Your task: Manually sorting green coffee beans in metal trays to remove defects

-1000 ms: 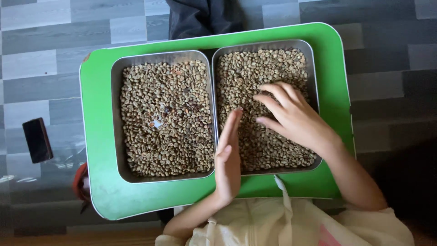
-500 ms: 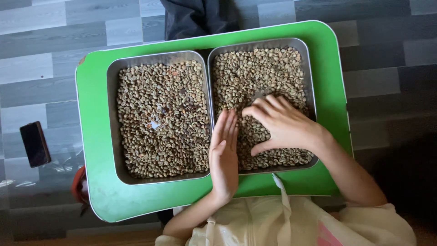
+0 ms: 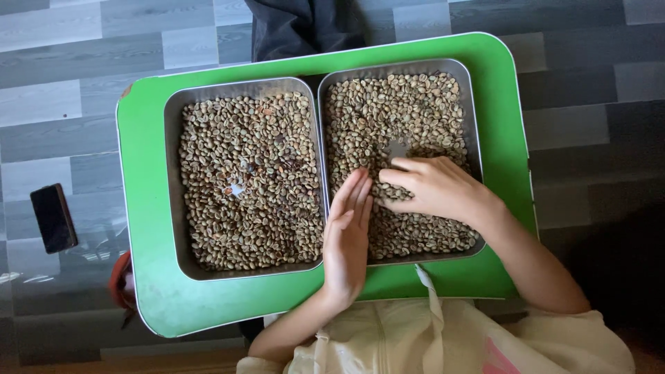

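Note:
Two metal trays full of pale green coffee beans sit side by side on a green tabletop (image 3: pixel 149 228). My left hand (image 3: pixel 346 235) stands flat and on edge, fingers straight, in the beans at the left wall of the right tray (image 3: pixel 471 104). My right hand (image 3: pixel 433 188) lies in that tray with its fingers curled, raking beans toward my left palm. A small bare patch of tray floor (image 3: pixel 397 149) shows just beyond my right fingers. The left tray (image 3: pixel 172 173) holds beans with a few darker ones among them, and neither hand touches it.
The green table stands on a grey plank floor. A dark phone (image 3: pixel 53 217) lies on the floor to the left. Something red (image 3: pixel 119 280) pokes out under the table's left front corner. Dark cloth (image 3: pixel 298 28) lies beyond the far edge.
My right hand has drawn back through the beans toward me and curled its fingers, leaving a bare patch in the tray. My left hand has stayed on edge, its fingers now meeting the right.

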